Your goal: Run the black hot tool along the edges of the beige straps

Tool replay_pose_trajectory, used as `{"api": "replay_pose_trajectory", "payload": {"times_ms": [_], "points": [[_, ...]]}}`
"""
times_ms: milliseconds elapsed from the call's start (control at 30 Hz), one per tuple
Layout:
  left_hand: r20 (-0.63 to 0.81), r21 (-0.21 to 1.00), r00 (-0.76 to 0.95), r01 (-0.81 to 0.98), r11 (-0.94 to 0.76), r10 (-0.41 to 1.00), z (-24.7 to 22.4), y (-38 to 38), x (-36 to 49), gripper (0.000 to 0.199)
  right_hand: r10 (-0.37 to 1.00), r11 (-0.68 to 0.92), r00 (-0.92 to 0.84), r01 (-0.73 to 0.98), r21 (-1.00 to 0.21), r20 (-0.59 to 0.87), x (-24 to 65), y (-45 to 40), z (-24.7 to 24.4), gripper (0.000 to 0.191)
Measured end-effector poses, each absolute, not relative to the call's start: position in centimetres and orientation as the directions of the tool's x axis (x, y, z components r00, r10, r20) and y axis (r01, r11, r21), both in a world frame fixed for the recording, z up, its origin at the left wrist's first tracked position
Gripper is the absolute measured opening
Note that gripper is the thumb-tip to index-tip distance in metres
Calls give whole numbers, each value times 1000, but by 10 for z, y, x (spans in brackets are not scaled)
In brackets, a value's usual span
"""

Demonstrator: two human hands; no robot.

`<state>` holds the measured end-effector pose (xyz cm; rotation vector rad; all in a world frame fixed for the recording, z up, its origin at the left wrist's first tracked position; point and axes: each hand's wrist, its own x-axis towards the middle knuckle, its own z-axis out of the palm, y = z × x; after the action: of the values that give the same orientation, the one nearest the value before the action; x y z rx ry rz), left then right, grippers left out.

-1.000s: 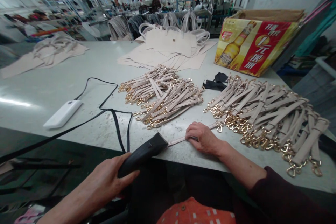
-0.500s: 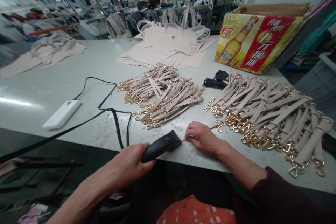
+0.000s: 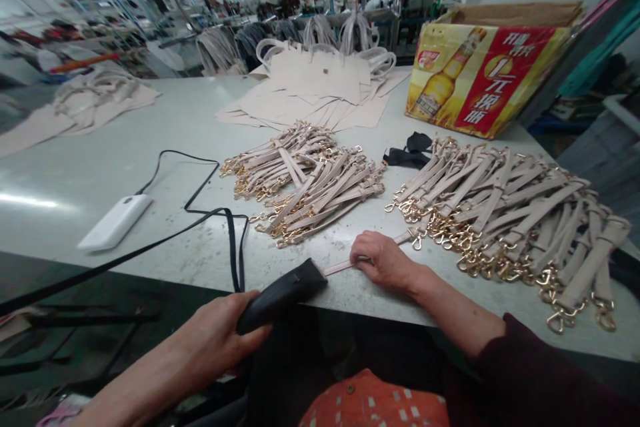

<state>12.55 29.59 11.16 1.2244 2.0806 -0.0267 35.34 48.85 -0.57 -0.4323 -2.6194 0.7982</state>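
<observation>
My left hand (image 3: 245, 328) is wrapped round a black hand-held tool (image 3: 283, 290), shaped like a hair clipper, at the table's front edge. Its wide end points right, in line with a thin pale strap (image 3: 338, 268); whether they touch I cannot tell. My right hand (image 3: 381, 261) pinches this beige strap low over the table, and the strap runs on past the fingers to a gold clasp (image 3: 416, 237). Behind the hands lies a heap of beige straps with gold clasps (image 3: 320, 183). Another, larger strap pile (image 3: 505, 213) spreads to the right.
A white power bank-like device (image 3: 115, 221) with a black cord (image 3: 187, 157) lies at the left. Bag panels (image 3: 315, 80) are stacked at the back, more (image 3: 85, 103) at far left. A beer carton (image 3: 485, 77) and black scraps (image 3: 410, 152) stand at right.
My left hand has drawn the black tool left and slightly down, so more of the strap shows between it and my right hand. The right hand stays almost where it was.
</observation>
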Motion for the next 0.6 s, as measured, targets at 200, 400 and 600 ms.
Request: {"api": "replay_pose_trajectory", "payload": {"times_ms": [200,400,600], "points": [[-549,345,-239,809,477,801,99,321,142,24,384,791,-879,156,-591,282,353,488,-9,17],[-568,361,-236,790,496,789,107,325,133,28,381,800,-879,157,-579,288,354,489,-10,17],[-604,326,-295,756,567,740,116,294,117,34,394,800,-877,180,-573,274,353,487,-8,16]]}}
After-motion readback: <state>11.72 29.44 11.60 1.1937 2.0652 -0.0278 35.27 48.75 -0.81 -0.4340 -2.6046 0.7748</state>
